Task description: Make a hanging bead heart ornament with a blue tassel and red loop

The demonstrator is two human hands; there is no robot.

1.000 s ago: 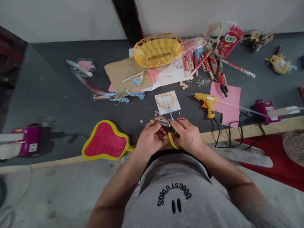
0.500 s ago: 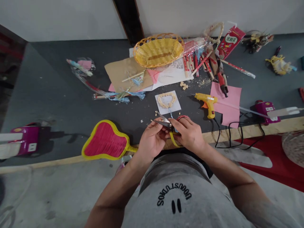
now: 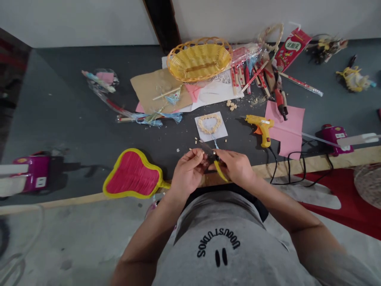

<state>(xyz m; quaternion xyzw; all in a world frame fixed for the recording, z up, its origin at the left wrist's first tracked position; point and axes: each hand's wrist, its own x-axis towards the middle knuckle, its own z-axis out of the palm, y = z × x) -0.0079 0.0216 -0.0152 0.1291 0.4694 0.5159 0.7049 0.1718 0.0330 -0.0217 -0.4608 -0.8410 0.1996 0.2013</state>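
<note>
Over the near edge of the dark table point(image 3: 59, 99), the right hand point(image 3: 236, 167) is folded around the yellow handles of the scissors point(image 3: 220, 171), whose blades point to the left hand point(image 3: 188, 169). The left hand has its fingers curled close by these blades; I cannot tell if they pinch some small thing. Just beyond the hands lies a white card point(image 3: 222, 133), and on it a ring of pale pieces point(image 3: 201, 126), with a blue tassel point(image 3: 216, 142) below it. To the right is a yellow glue gun point(image 3: 260, 122), its back end at the pink paper point(image 3: 293, 137). A pink fan point(image 3: 133, 172) with yellow border lies at the near edge, left of the hands, and a yellow basket point(image 3: 202, 59) stands toward the far edge.
</note>
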